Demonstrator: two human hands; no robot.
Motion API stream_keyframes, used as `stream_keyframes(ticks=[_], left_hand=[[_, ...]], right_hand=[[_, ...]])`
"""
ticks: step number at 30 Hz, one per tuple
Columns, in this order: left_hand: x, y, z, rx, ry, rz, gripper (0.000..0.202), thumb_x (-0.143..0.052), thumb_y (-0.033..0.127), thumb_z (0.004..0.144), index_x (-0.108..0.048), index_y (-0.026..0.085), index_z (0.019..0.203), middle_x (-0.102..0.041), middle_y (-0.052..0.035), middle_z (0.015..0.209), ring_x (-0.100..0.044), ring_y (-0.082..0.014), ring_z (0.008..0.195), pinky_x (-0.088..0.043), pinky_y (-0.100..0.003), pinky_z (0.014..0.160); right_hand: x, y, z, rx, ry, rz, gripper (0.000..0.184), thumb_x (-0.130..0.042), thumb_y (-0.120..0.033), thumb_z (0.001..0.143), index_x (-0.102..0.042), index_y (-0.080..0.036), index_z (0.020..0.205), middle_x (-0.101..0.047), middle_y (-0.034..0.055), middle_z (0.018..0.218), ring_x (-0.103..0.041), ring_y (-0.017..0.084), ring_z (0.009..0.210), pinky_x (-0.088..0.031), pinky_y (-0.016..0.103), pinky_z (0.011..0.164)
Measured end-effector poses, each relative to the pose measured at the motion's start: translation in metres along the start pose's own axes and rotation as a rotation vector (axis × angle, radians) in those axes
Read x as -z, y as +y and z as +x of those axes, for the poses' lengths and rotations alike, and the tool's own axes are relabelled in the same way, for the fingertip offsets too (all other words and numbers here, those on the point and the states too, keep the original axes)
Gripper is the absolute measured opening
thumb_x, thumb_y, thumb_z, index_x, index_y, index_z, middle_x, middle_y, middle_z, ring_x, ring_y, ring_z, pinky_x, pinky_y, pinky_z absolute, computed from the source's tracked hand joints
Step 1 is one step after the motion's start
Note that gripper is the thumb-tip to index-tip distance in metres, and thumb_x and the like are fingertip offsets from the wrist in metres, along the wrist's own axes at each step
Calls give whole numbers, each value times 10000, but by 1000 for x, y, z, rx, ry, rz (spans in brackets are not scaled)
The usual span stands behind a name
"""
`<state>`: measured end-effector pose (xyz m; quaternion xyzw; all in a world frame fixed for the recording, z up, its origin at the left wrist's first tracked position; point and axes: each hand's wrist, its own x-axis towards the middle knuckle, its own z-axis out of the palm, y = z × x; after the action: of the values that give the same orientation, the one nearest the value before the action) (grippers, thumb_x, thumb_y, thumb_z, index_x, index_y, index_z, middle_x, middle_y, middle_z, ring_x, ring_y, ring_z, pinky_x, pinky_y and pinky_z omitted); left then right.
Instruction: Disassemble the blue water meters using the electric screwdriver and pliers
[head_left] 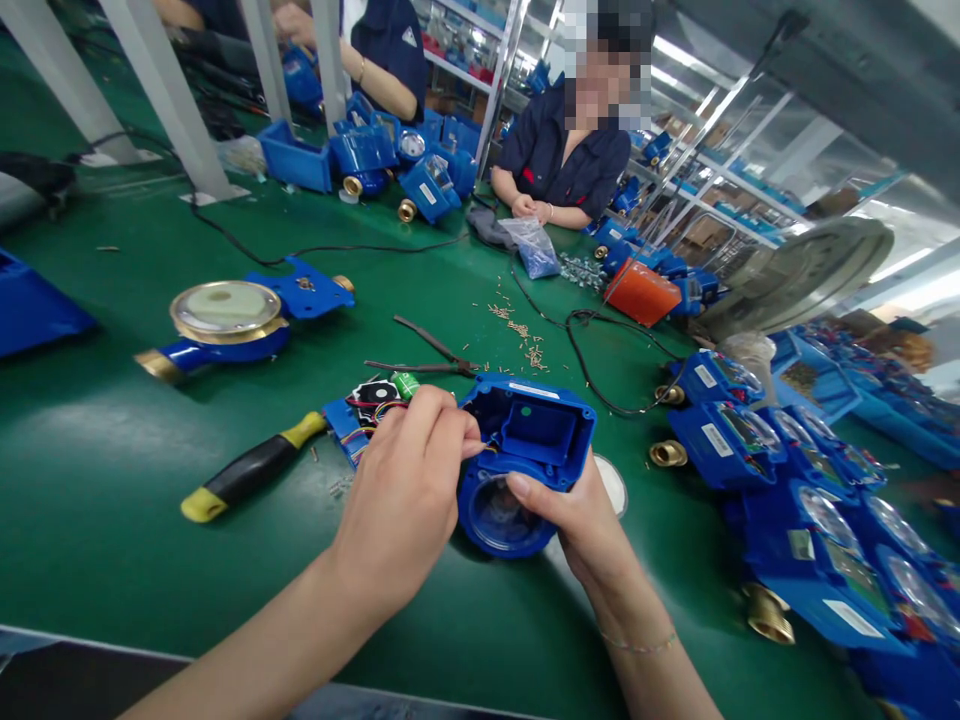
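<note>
A blue water meter housing [529,440] with a round clear window is tilted up in my right hand [581,510], the thumb lying over its front edge. My left hand [409,480] is closed at the housing's left side, its fingertips pinching thin wires [487,446] by the inner wall. Left of that hand lies a small circuit board [346,432] with coloured wires and a green battery [406,386], partly hidden by the fingers. A black and yellow screwdriver [255,465] rests nearby. Pliers [431,350] with dark handles lie behind the housing.
Brass screws [529,340] are scattered behind the housing. A brass-rimmed meter body [225,315] sits at left. Finished-looking blue meters [810,540] crowd the right side. A black cable [581,350] crosses the green table. A co-worker [559,150] sits opposite, near an orange box [643,291].
</note>
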<state>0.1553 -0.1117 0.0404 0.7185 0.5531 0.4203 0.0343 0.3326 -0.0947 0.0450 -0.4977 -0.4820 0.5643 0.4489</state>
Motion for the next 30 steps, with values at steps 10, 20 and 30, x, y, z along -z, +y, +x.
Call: stream_keyframes(ticks=[10, 20, 30], left_hand=[[10, 9, 5, 127, -228, -3, 178, -494, 222, 973, -671, 207, 978, -505, -14, 917, -587, -159, 769, -452, -306, 639], [8, 14, 14, 124, -129, -49, 165, -569, 140, 905, -655, 160, 767, -506, -11, 856, -588, -152, 752, -468, -295, 655], [2, 16, 8, 74, 60, -170, 150, -563, 62, 918, -594, 177, 829, -509, -5, 886, -565, -106, 787, -493, -220, 725]], right_hand=[[0, -2, -2, -25, -26, -2, 840, -917, -294, 582, -475, -237, 1294, -701, 114, 1220, -689, 314, 1077, -530, 507, 993], [-3, -4, -4, -20, -1, -13, 874, -926, -287, 571, -466, -234, 1312, -694, 121, 1232, -672, 330, 1125, -526, 510, 1005], [-3, -3, -4, -22, -4, -30, 830, -916, -324, 592, -483, -235, 1294, -688, 111, 1240, -662, 326, 1132, -520, 503, 1002]])
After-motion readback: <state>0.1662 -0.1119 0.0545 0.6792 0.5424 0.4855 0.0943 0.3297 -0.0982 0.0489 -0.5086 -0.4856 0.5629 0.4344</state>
